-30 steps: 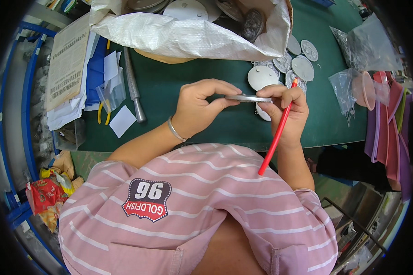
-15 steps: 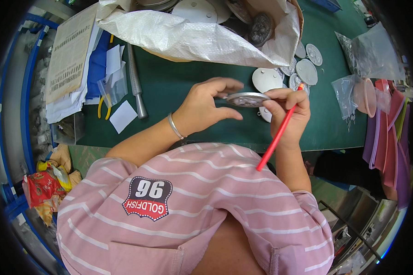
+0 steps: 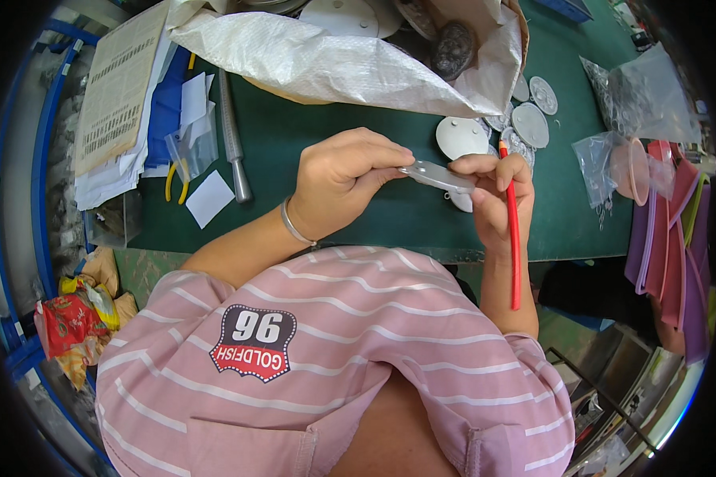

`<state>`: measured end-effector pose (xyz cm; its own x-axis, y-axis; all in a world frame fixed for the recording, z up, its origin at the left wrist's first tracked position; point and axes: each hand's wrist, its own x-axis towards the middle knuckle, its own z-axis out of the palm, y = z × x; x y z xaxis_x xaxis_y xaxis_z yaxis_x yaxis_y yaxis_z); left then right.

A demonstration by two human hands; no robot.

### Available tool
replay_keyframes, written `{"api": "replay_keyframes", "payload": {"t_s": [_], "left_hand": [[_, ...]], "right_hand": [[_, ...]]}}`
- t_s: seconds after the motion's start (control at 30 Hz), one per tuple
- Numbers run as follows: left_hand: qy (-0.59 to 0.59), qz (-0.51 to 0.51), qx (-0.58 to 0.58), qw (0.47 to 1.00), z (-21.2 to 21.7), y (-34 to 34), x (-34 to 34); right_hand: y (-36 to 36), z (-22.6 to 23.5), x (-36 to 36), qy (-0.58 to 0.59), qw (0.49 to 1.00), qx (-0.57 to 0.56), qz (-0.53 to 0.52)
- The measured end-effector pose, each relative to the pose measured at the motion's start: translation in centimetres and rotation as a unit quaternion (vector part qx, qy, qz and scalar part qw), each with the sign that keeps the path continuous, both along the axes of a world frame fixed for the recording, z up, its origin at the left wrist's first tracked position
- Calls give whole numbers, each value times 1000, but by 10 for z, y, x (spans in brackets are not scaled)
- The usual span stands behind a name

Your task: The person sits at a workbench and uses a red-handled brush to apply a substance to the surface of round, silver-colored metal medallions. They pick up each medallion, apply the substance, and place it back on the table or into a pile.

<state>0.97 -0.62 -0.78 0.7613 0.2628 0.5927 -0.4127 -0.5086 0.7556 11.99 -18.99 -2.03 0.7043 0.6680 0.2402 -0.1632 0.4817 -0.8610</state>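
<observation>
Green tabletop (image 3: 270,139) bears an open white sack (image 3: 334,60) at twelve o'clock and loose discs (image 3: 461,137) at two, apparently kept within reach. Just below those, the left hand (image 3: 332,179) pinches a metal disc (image 3: 437,176) by its rim, likely leaving its face clear. The right hand (image 3: 501,191) grips a red pencil (image 3: 513,238), thumb and forefinger by the disc's four-o'clock edge, contact unclear. Half a second ago, the right hand pinched it, patterned face showing; now the plain face shows.

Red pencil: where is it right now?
In the head view, the red pencil is right of centre, held in the right hand, its upper end overlapping the loose metal discs in the picture.
</observation>
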Motion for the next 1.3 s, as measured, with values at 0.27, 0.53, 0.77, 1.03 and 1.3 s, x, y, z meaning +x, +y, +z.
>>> {"api": "replay_keyframes", "payload": {"t_s": [0.27, 0.53, 0.77, 1.03, 1.3], "left_hand": [[-21, -44, 85, 995, 3, 3, -1], [328, -164, -483, 795, 7, -2, -2], [329, -199, -556, 737, 7, 3, 0], [390, -215, -510, 736, 4, 7, 0], [341, -210, -620, 675, 3, 6, 3]], "right_hand": [[3, -5, -3, 186, 973, -139, 11], [3, 12, -3, 72, 987, -75, -120], [1, 7, -4, 76, 986, -93, -118], [0, 11, -5, 27, 986, -87, -137], [-7, 6, -4, -132, 981, -102, -96]]}}
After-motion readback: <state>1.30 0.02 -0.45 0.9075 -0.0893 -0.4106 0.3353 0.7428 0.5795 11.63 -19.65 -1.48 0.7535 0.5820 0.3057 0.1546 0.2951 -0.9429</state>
